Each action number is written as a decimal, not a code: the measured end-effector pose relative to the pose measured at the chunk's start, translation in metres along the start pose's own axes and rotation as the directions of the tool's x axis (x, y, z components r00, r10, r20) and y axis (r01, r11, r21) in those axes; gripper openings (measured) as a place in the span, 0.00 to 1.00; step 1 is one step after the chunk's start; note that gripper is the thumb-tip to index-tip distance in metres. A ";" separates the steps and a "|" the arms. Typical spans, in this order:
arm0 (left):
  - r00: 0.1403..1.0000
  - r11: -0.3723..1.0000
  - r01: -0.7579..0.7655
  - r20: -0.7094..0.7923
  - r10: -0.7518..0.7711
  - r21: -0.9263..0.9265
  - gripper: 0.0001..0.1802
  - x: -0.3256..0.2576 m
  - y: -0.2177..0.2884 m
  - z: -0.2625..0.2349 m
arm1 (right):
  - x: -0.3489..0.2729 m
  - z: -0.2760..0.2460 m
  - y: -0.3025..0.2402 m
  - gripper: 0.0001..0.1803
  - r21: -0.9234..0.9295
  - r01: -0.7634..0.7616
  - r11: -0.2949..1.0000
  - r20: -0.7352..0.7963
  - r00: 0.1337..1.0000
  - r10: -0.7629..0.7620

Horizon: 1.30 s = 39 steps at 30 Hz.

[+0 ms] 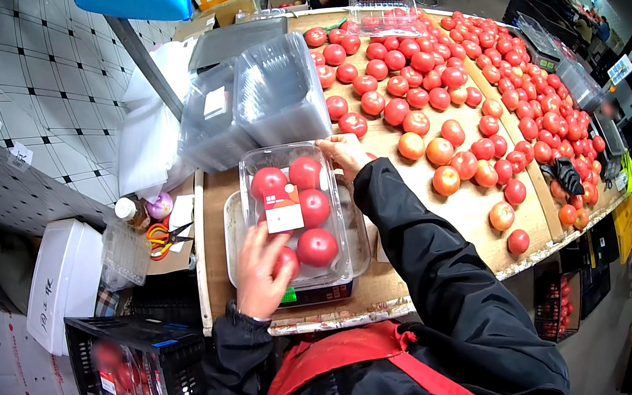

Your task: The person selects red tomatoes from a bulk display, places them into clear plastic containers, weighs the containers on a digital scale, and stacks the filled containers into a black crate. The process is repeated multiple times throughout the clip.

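Observation:
A clear plastic punnet holding several red tomatoes stands in front of me, with a red and white label across its middle. It rests on a shallow tray over a dark base with a green lit patch. My right hand pinches the punnet's far right corner. Over the near left part lies my left hand, its fingers apart and reaching toward the label, by a partly covered tomato. Whether those fingertips press on the plastic, I cannot tell.
Loose tomatoes spread over the table to the right. Stacked empty punnets stand beyond the tray. Orange-handled scissors lie at left, above a black crate with packed tomatoes. A metal post rises at far left. People sit farther back.

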State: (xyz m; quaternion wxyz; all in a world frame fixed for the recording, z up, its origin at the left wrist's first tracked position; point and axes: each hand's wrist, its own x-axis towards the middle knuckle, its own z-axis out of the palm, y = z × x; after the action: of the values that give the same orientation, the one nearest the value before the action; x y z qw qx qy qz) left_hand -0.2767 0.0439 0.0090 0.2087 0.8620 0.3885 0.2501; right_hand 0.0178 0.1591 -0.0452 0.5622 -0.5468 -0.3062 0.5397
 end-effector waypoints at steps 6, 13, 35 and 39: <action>0.703 0.236 0.538 0.275 -0.656 -0.809 0.18 -0.061 -0.032 0.013 | -0.016 0.009 -0.011 0.11 0.101 -0.020 0.995 -0.042 0.999 0.025; 0.736 0.039 0.244 0.159 -0.658 -0.969 0.16 -0.005 -0.069 -0.015 | -0.103 -0.042 0.016 0.10 0.185 -0.032 0.982 -0.126 0.990 0.056; 0.731 0.189 0.573 0.392 -0.558 -0.798 0.07 -0.053 -0.073 -0.019 | -0.245 0.008 0.104 0.14 0.279 -0.049 0.959 -0.272 0.954 0.128; 0.669 0.165 0.536 0.297 -0.681 -0.828 0.06 -0.052 -0.069 -0.014 | -0.247 0.008 0.102 0.13 0.323 -0.061 0.944 -0.179 0.976 0.124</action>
State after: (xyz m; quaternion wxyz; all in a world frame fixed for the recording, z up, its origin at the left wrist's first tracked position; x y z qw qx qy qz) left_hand -0.3538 0.0483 -0.0320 0.6680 0.3759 0.5285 0.3650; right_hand -0.0739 -0.0899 -0.0788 0.6438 -0.5142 -0.1325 0.5509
